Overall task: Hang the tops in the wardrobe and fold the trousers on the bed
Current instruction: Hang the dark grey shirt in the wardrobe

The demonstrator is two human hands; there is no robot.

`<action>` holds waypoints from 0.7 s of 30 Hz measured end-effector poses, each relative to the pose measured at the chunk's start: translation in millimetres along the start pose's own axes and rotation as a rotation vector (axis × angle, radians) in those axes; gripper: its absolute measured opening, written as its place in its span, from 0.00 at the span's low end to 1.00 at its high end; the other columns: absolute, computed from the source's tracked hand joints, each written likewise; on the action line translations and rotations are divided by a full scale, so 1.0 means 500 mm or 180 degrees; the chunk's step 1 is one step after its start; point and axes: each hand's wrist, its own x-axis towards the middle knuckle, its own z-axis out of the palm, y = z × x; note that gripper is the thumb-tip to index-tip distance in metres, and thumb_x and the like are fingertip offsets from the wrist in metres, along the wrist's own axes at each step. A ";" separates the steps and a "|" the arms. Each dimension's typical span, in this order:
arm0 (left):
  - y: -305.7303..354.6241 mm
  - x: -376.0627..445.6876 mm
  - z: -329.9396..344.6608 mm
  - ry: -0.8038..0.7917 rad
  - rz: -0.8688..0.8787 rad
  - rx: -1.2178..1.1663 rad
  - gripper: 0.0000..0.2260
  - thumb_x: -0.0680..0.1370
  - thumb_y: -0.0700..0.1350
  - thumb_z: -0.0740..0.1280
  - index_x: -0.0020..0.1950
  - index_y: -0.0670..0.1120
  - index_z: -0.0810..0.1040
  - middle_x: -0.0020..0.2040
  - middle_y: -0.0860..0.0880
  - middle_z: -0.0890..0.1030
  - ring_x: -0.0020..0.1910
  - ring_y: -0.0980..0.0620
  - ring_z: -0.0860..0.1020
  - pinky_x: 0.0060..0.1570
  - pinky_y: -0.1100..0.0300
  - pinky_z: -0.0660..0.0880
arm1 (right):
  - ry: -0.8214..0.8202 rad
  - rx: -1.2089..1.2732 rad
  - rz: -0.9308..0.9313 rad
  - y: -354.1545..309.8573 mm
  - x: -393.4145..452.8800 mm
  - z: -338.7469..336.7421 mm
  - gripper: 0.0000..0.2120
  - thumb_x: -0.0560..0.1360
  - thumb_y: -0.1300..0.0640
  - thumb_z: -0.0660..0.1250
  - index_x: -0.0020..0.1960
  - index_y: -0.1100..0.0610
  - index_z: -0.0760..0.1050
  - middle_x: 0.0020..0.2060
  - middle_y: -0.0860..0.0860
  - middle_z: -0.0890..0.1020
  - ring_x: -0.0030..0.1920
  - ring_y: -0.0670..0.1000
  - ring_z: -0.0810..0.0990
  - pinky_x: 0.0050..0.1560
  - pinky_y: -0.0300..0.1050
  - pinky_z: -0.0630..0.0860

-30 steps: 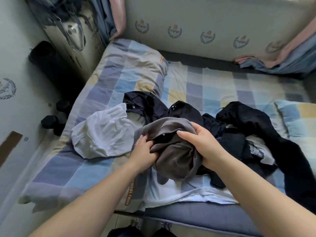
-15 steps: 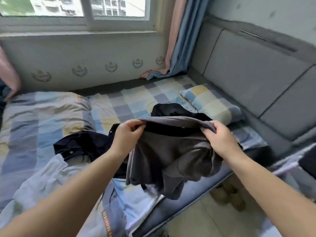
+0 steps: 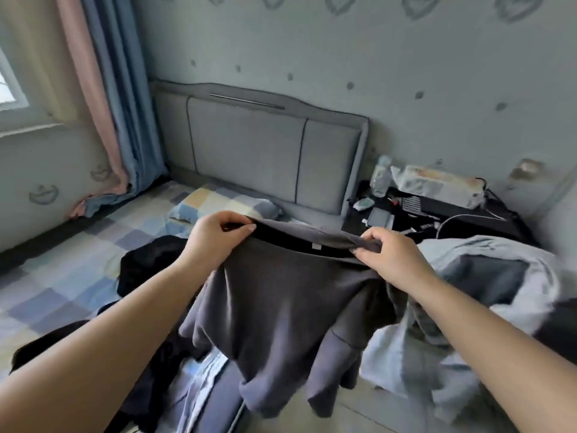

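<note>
Item: dark grey soft knit garment point(image 3: 281, 307), held up in the air over the near edge of the bed, its open top edge stretched level and the body hanging free in loose folds. A small pale label shows inside the back of that edge. Whether it is a top or trousers cannot be told for certain; the hanging side pieces suggest a top with sleeves.

Holds: left hand point(image 3: 215, 242) pinches the left end of the top edge between thumb and curled fingers; right hand point(image 3: 390, 254) pinches the right end likewise.

Step, as judged: sorting, spreading the piece out to identify it. If a top, the next move calls for a hanger and the wardrobe, neither in view.

Surroundings: bed with blue, yellow and grey checked sheet point(image 3: 62, 276); black clothing heap point(image 3: 150, 264) lying behind the left forearm; pale blue-grey garment pile point(image 3: 499, 276) to the right; grey padded headboard point(image 3: 265, 151); cluttered black bedside table point(image 3: 452, 214).
</note>
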 end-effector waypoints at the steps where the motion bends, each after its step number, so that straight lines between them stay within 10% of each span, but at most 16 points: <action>1: 0.028 0.008 0.050 -0.0025 0.0088 0.0061 0.05 0.72 0.46 0.73 0.39 0.55 0.80 0.37 0.58 0.82 0.39 0.62 0.78 0.39 0.75 0.70 | 0.0073 -0.0097 0.0075 0.034 -0.013 -0.043 0.04 0.71 0.53 0.70 0.40 0.48 0.75 0.32 0.45 0.79 0.36 0.46 0.76 0.34 0.33 0.67; 7: 0.185 0.032 0.289 -0.0350 0.0437 0.0133 0.08 0.73 0.45 0.72 0.51 0.52 0.79 0.38 0.56 0.78 0.40 0.55 0.76 0.43 0.65 0.71 | 0.0528 -0.0457 0.0538 0.213 -0.078 -0.274 0.06 0.71 0.53 0.69 0.40 0.46 0.72 0.35 0.45 0.81 0.39 0.48 0.77 0.39 0.45 0.71; 12: 0.333 0.024 0.474 -0.0949 0.0659 -0.0112 0.11 0.76 0.51 0.69 0.33 0.59 0.78 0.29 0.64 0.79 0.32 0.68 0.76 0.30 0.74 0.68 | 0.0729 -0.0822 0.0790 0.344 -0.151 -0.444 0.04 0.73 0.51 0.68 0.43 0.46 0.73 0.34 0.43 0.79 0.37 0.47 0.76 0.37 0.44 0.69; 21: 0.547 0.020 0.808 -0.1833 0.0537 -0.1022 0.10 0.78 0.51 0.66 0.42 0.46 0.80 0.37 0.47 0.82 0.40 0.48 0.80 0.42 0.54 0.75 | 0.1254 -0.1818 0.1445 0.531 -0.284 -0.689 0.11 0.74 0.56 0.67 0.55 0.50 0.73 0.48 0.47 0.74 0.50 0.51 0.77 0.45 0.46 0.73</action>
